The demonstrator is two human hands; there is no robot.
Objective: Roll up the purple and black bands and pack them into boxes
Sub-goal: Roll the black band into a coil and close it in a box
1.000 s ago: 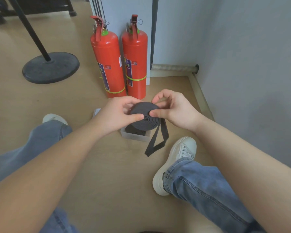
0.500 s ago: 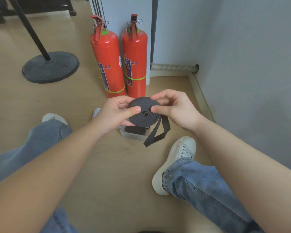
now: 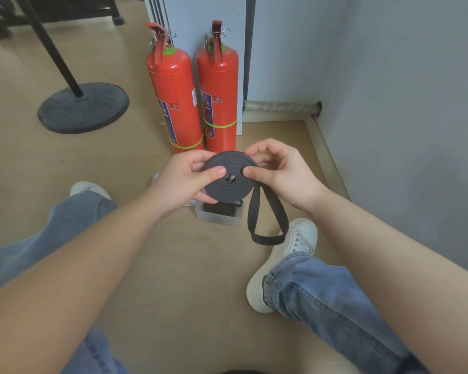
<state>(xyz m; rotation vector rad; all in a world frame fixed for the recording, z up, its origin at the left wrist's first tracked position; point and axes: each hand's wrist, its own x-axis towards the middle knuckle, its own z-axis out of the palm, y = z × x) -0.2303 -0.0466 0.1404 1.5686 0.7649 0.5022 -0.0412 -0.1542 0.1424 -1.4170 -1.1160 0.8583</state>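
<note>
While the person's legs in blue jeans [image 3: 322,290] spread apart over the floor [image 3: 173,265], both hands hold a black band [image 3: 229,182] wound into a flat spiral, raised above the floor between the feet. The left hand [image 3: 184,179] pinches the coil's left side, thumb on top and fingers beneath. The right hand [image 3: 284,171] grasps the right side, its thumb pressed near the centre. The unwound end hangs from the coil's right side as a loop [image 3: 265,220], dangling beside the right shoe [image 3: 281,263]. Below the coil a small clear box [image 3: 219,218] sits on the floor with another dark roll [image 3: 220,209] inside. Two red fire extinguishers [image 3: 174,103] stand upright side by side beyond the hands, toward the floor's far corner. A round black stand base [image 3: 83,107] rests at the far left.
</note>
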